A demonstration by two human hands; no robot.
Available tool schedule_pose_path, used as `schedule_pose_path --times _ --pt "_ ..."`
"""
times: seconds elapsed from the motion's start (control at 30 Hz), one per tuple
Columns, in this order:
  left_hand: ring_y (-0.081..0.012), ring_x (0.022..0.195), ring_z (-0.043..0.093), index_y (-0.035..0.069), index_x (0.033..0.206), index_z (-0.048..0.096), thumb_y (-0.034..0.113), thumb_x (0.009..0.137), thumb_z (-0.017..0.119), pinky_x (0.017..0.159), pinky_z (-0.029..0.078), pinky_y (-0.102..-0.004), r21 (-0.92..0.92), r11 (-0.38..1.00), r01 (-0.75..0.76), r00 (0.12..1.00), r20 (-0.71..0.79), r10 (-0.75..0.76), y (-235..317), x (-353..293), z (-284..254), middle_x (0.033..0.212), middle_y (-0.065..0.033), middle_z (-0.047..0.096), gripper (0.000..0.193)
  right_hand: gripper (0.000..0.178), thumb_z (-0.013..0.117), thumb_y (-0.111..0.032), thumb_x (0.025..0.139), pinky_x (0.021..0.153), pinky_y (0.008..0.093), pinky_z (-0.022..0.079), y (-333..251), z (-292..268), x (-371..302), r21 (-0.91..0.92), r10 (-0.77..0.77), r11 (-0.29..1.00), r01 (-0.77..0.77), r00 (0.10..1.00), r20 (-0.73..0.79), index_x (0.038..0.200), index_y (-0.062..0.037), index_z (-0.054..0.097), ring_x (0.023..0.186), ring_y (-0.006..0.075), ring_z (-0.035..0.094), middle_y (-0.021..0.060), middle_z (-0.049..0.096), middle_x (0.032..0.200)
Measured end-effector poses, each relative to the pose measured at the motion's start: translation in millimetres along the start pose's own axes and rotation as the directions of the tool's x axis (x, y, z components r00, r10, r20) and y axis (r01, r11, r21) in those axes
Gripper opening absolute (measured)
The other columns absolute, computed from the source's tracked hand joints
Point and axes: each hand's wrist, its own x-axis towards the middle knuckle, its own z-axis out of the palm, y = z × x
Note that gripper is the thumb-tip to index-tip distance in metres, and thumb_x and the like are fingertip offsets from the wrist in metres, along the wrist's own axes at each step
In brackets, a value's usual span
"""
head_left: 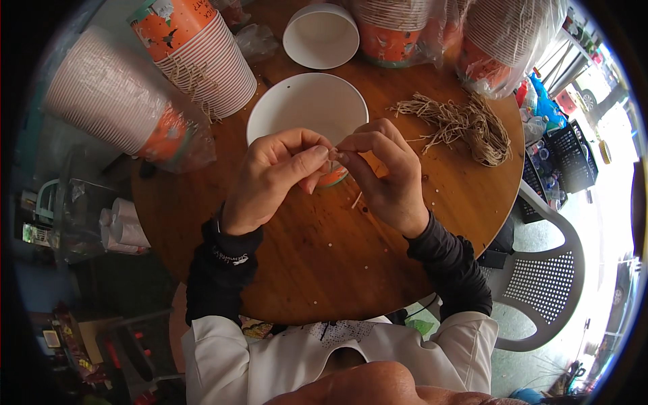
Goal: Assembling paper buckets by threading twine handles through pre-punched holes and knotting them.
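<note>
My left hand [280, 177] and my right hand [390, 172] meet above the near rim of a white-lined paper bucket [270, 108]. Both are closed in a pinch, fingertip to fingertip, on a short piece of tan twine [334, 155], mostly hidden by the fingers. Below them a strip of the bucket's orange and green outer wall shows. A thin pale end [356, 200] appears under my right hand; I cannot tell whether it belongs to the held twine. To the right lies a loose bundle of tan twine [472, 128].
A smaller white bowl [321, 37] stands behind the bucket on the round wooden table [304, 270]. Stacked orange paper buckets [202, 64] lean at the left, with bagged stacks [101, 94] beside them and more at the back right. A grey plastic chair [540, 277] stands at the right.
</note>
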Motion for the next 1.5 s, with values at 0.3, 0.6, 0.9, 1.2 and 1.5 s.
schedule_pose_path --times 0.3,0.6,0.9,1.2,1.5 --pt "-0.0035 0.068 0.056 -0.002 0.103 0.065 0.013 0.096 0.062 0.061 0.048 -0.0186 0.116 0.993 -0.024 0.998 -0.048 0.030 -2.4 -0.8 5.4 0.085 -0.0024 0.066 0.017 0.020 0.072 0.004 0.078 0.074 0.0328 0.050 -1.8 0.7 -1.2 -0.017 -0.083 0.997 0.082 0.995 -0.047 0.095 -0.0038 0.065 0.085 0.0244 0.061 0.0077 0.063 0.092" --pt "-0.0024 0.073 0.056 0.001 0.098 0.063 0.002 0.092 0.061 0.065 0.047 -0.0183 0.470 0.861 -0.195 0.956 -0.106 0.274 -4.6 -2.3 8.5 0.087 0.0012 0.063 0.006 0.007 0.065 -0.003 0.090 0.058 0.0255 0.046 -1.4 -0.9 -3.0 0.132 0.251 0.962 -0.239 0.965 -0.078 0.094 -0.0029 0.060 0.066 0.0103 0.057 0.0047 0.063 0.087" --pt "-0.0068 0.061 0.049 0.005 0.090 0.058 -0.002 0.084 0.062 0.056 0.039 -0.0218 0.753 0.566 -0.337 0.827 -0.052 0.560 -6.9 2.2 4.0 0.085 0.0004 0.058 0.010 0.012 0.047 -0.017 0.103 0.050 0.0187 0.042 -13.0 -8.7 1.9 0.469 0.583 0.627 -0.622 0.774 0.248 0.102 -0.0052 0.046 0.060 0.0052 0.054 0.0065 0.067 0.090" --pt "-0.0126 0.067 0.054 0.004 0.094 0.059 -0.003 0.080 0.061 0.063 0.045 -0.0270 0.782 0.523 -0.338 0.850 0.016 0.526 -9.6 5.2 -1.8 0.089 -0.0019 0.060 0.016 0.009 0.042 -0.013 0.104 0.053 0.0203 0.044 -7.0 -4.3 -3.4 0.472 0.490 0.735 -0.487 0.862 0.126 0.100 -0.0050 0.044 0.062 0.0061 0.055 0.0055 0.064 0.086" --pt "-0.0207 0.079 0.063 0.005 0.096 0.067 0.006 0.079 0.074 0.080 0.045 -0.0327 0.786 0.460 -0.414 0.825 0.110 0.554 -16.2 10.8 6.6 0.090 -0.0048 0.069 0.019 0.004 0.048 -0.006 0.101 0.057 0.0211 0.044 -11.0 -2.1 -4.3 0.419 0.432 0.794 -0.440 0.894 0.121 0.103 -0.0035 0.046 0.065 0.0055 0.054 0.0022 0.059 0.080"
